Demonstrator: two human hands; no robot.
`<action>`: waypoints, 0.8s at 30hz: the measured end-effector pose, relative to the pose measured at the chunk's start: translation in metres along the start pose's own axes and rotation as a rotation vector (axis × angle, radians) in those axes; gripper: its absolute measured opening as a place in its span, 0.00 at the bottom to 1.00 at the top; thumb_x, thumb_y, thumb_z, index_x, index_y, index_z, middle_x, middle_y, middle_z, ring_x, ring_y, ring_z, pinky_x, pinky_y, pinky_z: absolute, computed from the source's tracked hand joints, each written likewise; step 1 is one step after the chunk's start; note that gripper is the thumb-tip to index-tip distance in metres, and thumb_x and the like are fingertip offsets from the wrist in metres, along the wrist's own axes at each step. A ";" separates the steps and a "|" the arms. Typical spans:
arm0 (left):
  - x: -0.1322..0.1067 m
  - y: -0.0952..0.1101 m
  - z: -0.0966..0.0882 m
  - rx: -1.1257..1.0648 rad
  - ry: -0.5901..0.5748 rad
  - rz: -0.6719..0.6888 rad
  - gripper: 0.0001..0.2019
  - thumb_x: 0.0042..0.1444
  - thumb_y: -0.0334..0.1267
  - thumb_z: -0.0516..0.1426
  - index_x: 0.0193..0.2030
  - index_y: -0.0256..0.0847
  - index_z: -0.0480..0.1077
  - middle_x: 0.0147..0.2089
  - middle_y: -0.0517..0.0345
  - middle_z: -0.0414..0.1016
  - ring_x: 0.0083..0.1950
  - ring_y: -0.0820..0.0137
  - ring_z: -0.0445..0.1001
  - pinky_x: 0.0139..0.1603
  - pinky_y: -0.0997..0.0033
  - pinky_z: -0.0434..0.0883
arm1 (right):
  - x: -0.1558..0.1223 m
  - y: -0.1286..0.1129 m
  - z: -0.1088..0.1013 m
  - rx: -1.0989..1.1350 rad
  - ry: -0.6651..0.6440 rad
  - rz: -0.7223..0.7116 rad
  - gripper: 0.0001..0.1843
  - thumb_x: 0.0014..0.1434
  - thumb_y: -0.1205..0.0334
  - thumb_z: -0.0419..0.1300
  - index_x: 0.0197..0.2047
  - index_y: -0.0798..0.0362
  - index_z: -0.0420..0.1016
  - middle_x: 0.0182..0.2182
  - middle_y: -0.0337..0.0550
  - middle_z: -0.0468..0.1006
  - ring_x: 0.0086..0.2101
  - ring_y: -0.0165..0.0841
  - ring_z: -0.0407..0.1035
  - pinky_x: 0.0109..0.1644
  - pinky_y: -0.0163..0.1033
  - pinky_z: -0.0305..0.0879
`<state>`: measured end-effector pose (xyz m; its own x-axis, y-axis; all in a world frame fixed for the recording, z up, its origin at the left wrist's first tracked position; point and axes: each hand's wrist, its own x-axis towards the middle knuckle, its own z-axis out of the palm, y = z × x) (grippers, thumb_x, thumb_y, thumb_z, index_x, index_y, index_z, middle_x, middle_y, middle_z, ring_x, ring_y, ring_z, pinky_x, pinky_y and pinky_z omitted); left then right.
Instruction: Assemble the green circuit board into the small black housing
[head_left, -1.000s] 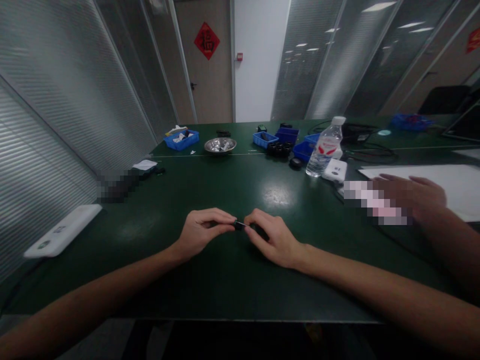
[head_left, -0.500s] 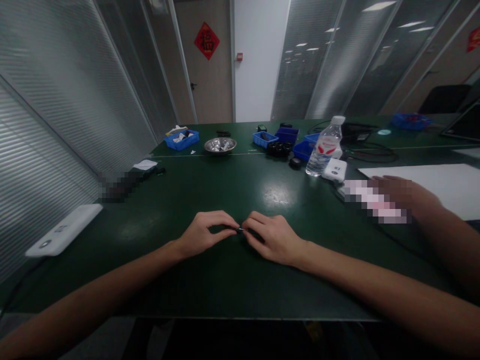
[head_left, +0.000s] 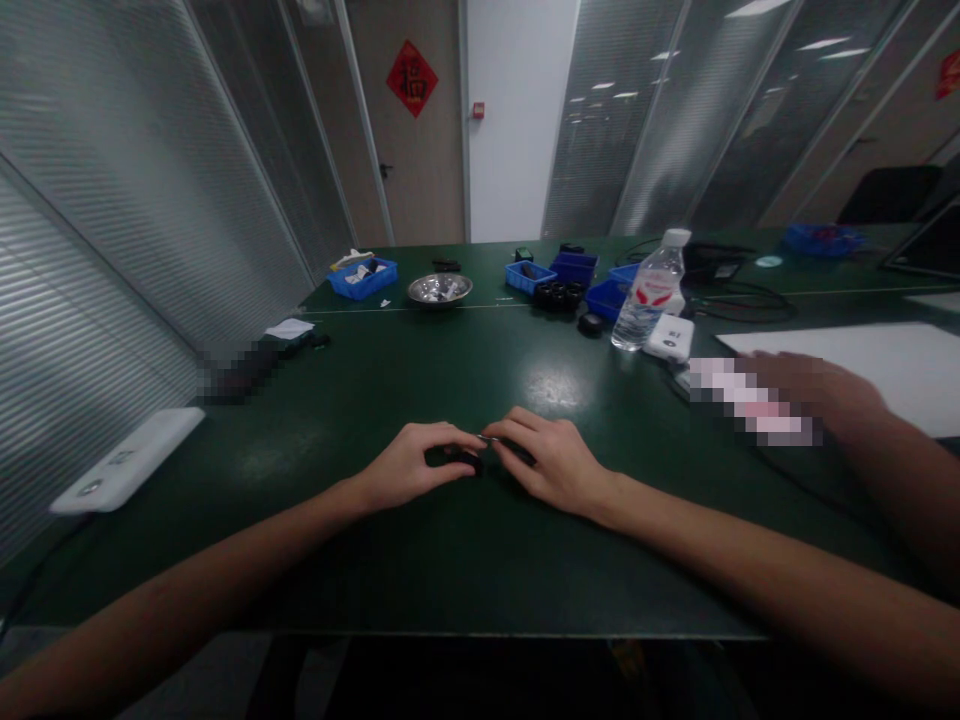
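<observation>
My left hand (head_left: 405,465) is closed in a pinch above the green table (head_left: 420,590), with a small black object (head_left: 469,460) between thumb and fingers. Its exact kind is too small to make out. Facing it, my right hand (head_left: 559,462) pinches a thin silvery piece (head_left: 487,438) that reaches toward the left fingertips. The hands nearly meet, and fingers hide most of both small things.
A water bottle (head_left: 651,295) and a white device (head_left: 670,338) stand to the right. Beyond them another person's hand (head_left: 840,385) rests near a white sheet (head_left: 900,365). A metal bowl (head_left: 440,302) and blue trays (head_left: 365,285) lie farther back. A white box (head_left: 131,460) sits left.
My right fingers have risen slightly with the silvery piece. My left thumb and fingers have parted a little, so more of the black object shows.
</observation>
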<state>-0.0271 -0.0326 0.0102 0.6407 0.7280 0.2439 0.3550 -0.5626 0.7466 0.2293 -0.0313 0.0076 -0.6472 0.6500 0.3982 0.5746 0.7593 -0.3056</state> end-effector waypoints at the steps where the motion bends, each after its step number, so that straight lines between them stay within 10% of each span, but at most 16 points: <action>1: 0.000 -0.001 0.000 0.019 -0.002 -0.009 0.17 0.62 0.37 0.64 0.57 0.43 0.76 0.49 0.53 0.79 0.49 0.65 0.78 0.51 0.65 0.73 | 0.000 0.002 0.000 -0.012 -0.001 0.006 0.14 0.72 0.61 0.52 0.55 0.50 0.74 0.45 0.45 0.76 0.39 0.32 0.72 0.40 0.36 0.65; 18: 0.000 -0.007 -0.011 0.217 0.014 -0.011 0.09 0.67 0.36 0.55 0.47 0.42 0.77 0.48 0.53 0.77 0.52 0.62 0.73 0.55 0.60 0.70 | 0.002 0.014 0.004 -0.151 -0.045 0.096 0.14 0.71 0.60 0.54 0.55 0.48 0.78 0.47 0.46 0.76 0.35 0.31 0.72 0.37 0.37 0.64; 24: 0.001 -0.008 -0.006 0.284 0.008 -0.013 0.16 0.71 0.41 0.52 0.60 0.47 0.73 0.61 0.50 0.73 0.62 0.59 0.68 0.64 0.52 0.67 | 0.003 0.015 0.006 -0.193 -0.060 0.128 0.16 0.72 0.58 0.53 0.57 0.48 0.76 0.46 0.45 0.76 0.34 0.31 0.71 0.34 0.36 0.62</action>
<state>-0.0333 -0.0246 0.0081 0.6297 0.7383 0.2415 0.5403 -0.6397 0.5468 0.2331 -0.0176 -0.0009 -0.5881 0.7457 0.3131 0.7354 0.6542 -0.1767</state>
